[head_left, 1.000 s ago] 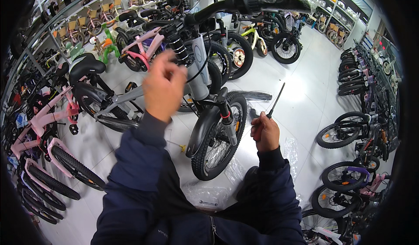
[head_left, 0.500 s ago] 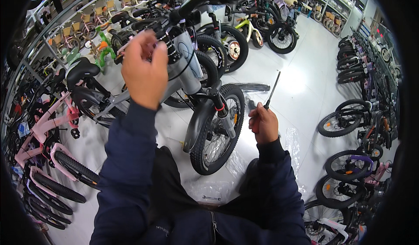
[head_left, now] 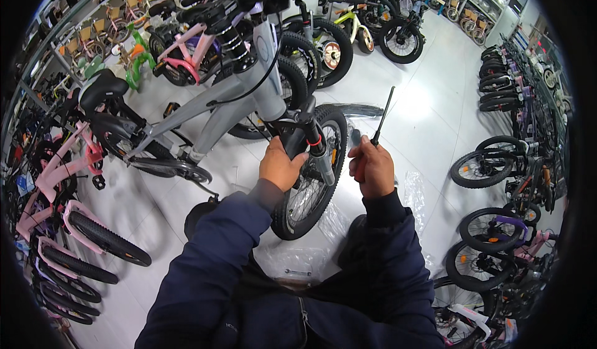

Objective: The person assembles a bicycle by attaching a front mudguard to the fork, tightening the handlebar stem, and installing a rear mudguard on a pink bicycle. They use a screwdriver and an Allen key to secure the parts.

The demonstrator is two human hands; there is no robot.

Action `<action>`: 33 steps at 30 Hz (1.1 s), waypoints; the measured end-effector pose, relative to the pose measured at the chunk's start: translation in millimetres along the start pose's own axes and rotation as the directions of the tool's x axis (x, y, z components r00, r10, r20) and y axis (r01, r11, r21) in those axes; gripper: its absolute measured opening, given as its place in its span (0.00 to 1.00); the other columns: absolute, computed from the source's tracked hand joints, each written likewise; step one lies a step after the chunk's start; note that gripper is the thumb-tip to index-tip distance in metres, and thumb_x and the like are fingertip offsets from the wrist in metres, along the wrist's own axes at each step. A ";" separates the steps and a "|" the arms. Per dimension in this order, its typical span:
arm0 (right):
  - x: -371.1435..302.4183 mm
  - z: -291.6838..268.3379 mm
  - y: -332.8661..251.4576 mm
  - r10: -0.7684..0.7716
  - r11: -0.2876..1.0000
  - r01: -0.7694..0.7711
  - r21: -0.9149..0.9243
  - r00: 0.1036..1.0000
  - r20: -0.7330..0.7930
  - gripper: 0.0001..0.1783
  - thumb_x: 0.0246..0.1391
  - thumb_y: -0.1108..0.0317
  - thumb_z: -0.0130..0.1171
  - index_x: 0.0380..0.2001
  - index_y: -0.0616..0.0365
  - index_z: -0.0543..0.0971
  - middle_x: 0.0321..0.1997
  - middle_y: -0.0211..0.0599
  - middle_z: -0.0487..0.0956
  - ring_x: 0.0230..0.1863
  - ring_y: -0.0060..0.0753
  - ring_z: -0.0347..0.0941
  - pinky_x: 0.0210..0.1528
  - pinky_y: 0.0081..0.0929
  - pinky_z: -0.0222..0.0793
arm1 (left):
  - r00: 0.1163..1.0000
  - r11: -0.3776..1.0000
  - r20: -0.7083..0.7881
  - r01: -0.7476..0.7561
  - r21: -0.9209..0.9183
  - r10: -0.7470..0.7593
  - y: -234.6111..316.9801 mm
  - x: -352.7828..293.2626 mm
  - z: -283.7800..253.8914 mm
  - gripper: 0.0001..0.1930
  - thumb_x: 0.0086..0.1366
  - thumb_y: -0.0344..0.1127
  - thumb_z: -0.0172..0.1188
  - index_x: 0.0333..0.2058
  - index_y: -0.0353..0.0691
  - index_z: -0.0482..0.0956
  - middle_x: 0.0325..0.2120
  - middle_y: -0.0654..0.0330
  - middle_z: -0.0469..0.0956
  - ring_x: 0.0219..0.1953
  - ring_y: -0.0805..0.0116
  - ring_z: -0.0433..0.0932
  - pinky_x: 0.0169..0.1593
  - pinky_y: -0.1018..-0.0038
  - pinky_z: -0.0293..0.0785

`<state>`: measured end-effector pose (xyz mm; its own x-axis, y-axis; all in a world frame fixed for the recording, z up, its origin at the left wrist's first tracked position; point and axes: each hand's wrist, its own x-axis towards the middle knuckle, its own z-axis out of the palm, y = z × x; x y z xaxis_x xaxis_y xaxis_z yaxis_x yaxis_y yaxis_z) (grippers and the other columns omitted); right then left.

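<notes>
A grey bicycle stands in front of me, its front wheel between my legs. My left hand grips the black front mudguard just behind the fork, thumb on one side and fingers on the other. To the right of the wheel, my right hand is closed round the handle of a screwdriver. Its long dark shaft points up and away, touching nothing. The handle is mostly hidden in my fingers.
Clear plastic wrapping and a small wrench lie on the white floor. A dark wrapped part rests beyond the wheel. Pink bicycles crowd the left, and a row of bicycles lines the right.
My left hand has come down from beside the handlebar to the front mudguard and taken hold of it. The right hand keeps the screwdriver nearly in place.
</notes>
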<state>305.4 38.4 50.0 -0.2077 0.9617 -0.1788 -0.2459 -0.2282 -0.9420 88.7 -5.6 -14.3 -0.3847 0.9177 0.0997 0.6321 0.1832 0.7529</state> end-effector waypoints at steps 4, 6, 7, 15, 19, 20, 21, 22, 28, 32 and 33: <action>3.2 8.2 3.1 -0.002 0.998 0.001 -0.064 1.000 -0.019 0.21 0.64 0.52 0.58 0.27 0.60 0.76 0.23 0.36 0.78 0.17 0.26 0.72 0.19 0.24 0.65 | 0.999 0.998 -0.021 0.041 -0.037 -0.042 -1.3 -6.7 5.4 0.39 0.58 0.49 0.69 0.57 0.24 0.64 0.50 0.36 0.76 0.49 0.39 0.78 0.54 0.56 0.74; 5.0 13.2 5.0 0.023 0.991 -0.026 -0.131 1.000 -0.021 0.24 0.66 0.51 0.54 0.25 0.62 0.77 0.16 0.37 0.74 0.13 0.28 0.68 0.17 0.25 0.62 | 0.998 0.997 -0.027 0.053 -0.055 -0.054 1.0 -5.2 0.7 0.38 0.58 0.47 0.70 0.57 0.25 0.66 0.51 0.37 0.75 0.52 0.40 0.77 0.57 0.57 0.72; 5.8 15.1 6.2 0.022 0.988 -0.026 -0.151 0.999 -0.027 0.26 0.68 0.51 0.51 0.25 0.63 0.77 0.13 0.37 0.71 0.11 0.29 0.65 0.16 0.26 0.61 | 0.998 0.998 -0.055 0.019 -0.059 -0.022 2.8 -4.7 -2.6 0.37 0.58 0.46 0.70 0.57 0.25 0.66 0.51 0.37 0.75 0.53 0.41 0.76 0.58 0.57 0.71; -25.5 28.3 27.7 -0.263 0.690 0.263 -0.675 0.959 0.105 0.13 0.59 0.63 0.60 0.28 0.63 0.78 0.25 0.44 0.80 0.24 0.37 0.77 0.27 0.35 0.71 | 0.954 0.873 -0.031 -0.284 -0.397 0.297 27.8 -54.6 -36.6 0.32 0.65 0.45 0.65 0.60 0.30 0.69 0.55 0.44 0.76 0.56 0.51 0.76 0.60 0.63 0.70; -64.3 61.6 57.4 -0.330 0.563 0.646 -0.516 0.748 0.576 0.10 0.52 0.68 0.64 0.35 0.62 0.78 0.32 0.52 0.81 0.36 0.58 0.78 0.39 0.45 0.73 | 0.939 0.625 0.204 -0.014 -0.781 0.276 38.7 -70.4 -38.6 0.26 0.75 0.50 0.52 0.52 0.28 0.75 0.47 0.48 0.81 0.51 0.61 0.80 0.56 0.68 0.75; -67.8 63.6 54.3 -0.337 0.457 0.682 -0.571 0.727 0.599 0.12 0.51 0.68 0.65 0.37 0.62 0.79 0.35 0.52 0.81 0.40 0.57 0.78 0.42 0.43 0.74 | 0.943 0.541 0.268 0.122 -0.832 0.199 37.0 -69.3 -41.4 0.26 0.76 0.51 0.50 0.50 0.28 0.76 0.45 0.48 0.82 0.49 0.61 0.82 0.55 0.68 0.76; -72.3 65.6 47.1 -0.300 0.376 0.692 -0.616 0.720 0.626 0.14 0.50 0.69 0.67 0.39 0.62 0.79 0.39 0.52 0.81 0.43 0.56 0.78 0.44 0.40 0.74 | 0.928 0.455 0.359 0.278 -0.846 0.101 33.5 -66.3 -45.5 0.26 0.77 0.52 0.48 0.48 0.28 0.76 0.42 0.47 0.83 0.48 0.61 0.83 0.54 0.69 0.76; -77.4 68.6 36.4 -0.233 0.285 0.665 -0.690 0.747 0.623 0.16 0.50 0.69 0.68 0.41 0.62 0.79 0.42 0.52 0.80 0.46 0.56 0.78 0.47 0.38 0.74 | 0.974 0.478 0.222 0.171 -0.861 0.053 28.0 -64.2 -50.7 0.29 0.78 0.54 0.42 0.45 0.27 0.76 0.37 0.48 0.84 0.37 0.62 0.85 0.46 0.70 0.80; -84.9 92.4 -141.7 -0.777 -0.353 0.666 -0.657 0.182 0.602 0.20 0.44 0.71 0.72 0.43 0.60 0.80 0.49 0.50 0.81 0.52 0.56 0.76 0.55 0.43 0.72 | 0.896 0.383 -0.246 -0.093 -0.919 -0.371 -33.7 4.3 -105.5 0.20 0.77 0.48 0.46 0.38 0.34 0.74 0.17 0.66 0.67 0.16 0.75 0.63 0.21 0.74 0.65; -53.5 116.3 -257.3 -0.719 -0.691 0.235 -0.683 -0.125 0.684 0.20 0.60 0.58 0.62 0.50 0.60 0.79 0.56 0.51 0.79 0.57 0.55 0.73 0.59 0.40 0.68 | 0.808 0.143 -0.122 -0.047 -0.989 -0.577 -69.8 35.8 -118.2 0.15 0.74 0.46 0.50 0.38 0.40 0.73 0.21 0.66 0.70 0.17 0.75 0.63 0.20 0.75 0.63; -42.6 122.8 -269.8 -0.711 -0.702 0.178 -0.690 -0.126 0.691 0.20 0.61 0.57 0.61 0.50 0.60 0.79 0.53 0.51 0.80 0.54 0.54 0.75 0.56 0.40 0.69 | 0.796 0.102 -0.091 -0.037 -0.994 -0.598 -75.1 38.9 -119.1 0.13 0.74 0.45 0.51 0.37 0.40 0.73 0.22 0.66 0.71 0.17 0.75 0.63 0.20 0.75 0.62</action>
<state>264.4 40.4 346.6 -0.4533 -0.0638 0.8891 0.7889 0.4356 0.4335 -53.8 -25.7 10.5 -0.7456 0.5889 -0.3119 -0.5900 -0.3658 0.7198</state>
